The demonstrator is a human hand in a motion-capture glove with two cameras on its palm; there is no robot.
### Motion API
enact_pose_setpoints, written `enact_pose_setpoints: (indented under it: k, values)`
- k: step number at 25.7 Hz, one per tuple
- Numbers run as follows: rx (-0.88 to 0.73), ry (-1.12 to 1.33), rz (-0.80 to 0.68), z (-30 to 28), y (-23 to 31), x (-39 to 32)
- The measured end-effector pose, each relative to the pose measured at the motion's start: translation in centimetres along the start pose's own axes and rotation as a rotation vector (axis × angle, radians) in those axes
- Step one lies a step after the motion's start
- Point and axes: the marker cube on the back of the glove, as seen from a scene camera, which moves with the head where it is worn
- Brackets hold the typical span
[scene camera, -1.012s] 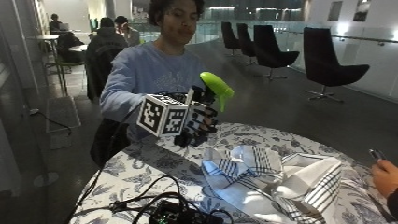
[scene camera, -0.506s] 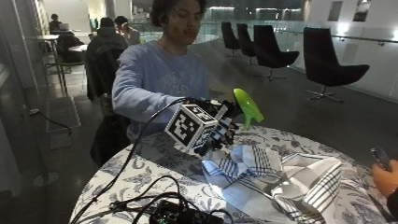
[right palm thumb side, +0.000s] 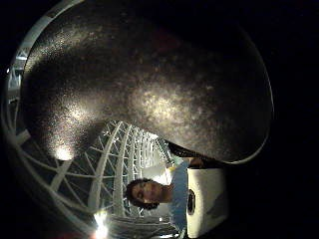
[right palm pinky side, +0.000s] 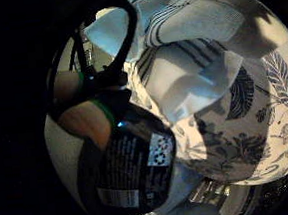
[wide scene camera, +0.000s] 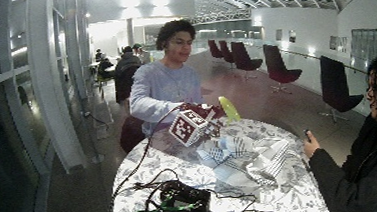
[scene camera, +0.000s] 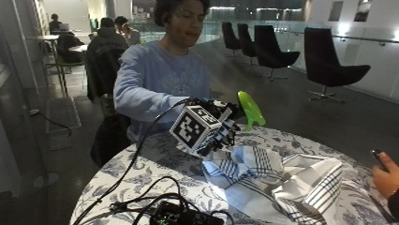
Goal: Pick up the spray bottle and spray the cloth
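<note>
Round floral-patterned table (scene camera: pixel 150 164) in a dim hall with dark chairs (scene camera: pixel 330 70) upper right, black box (scene camera: pixel 181 216) lower centre, gloved right hand (scene camera: pixel 218 124) clasping green-headed spray bottle (scene camera: pixel 250 108) above striped cloth (scene camera: pixel 280 183).

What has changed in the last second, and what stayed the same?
The gloved right hand, gripping the spray bottle, has moved down and sideways from in front of the person's chest to just above the near edge of the striped cloth. The grip stayed the same. The cloth still lies crumpled on the table.
</note>
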Motion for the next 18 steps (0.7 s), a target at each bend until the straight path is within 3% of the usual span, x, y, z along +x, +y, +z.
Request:
enact_pose_setpoints:
  k: [18]
  values:
    - [-0.025, 0.007, 0.036, 0.88, -0.27, -0.19]
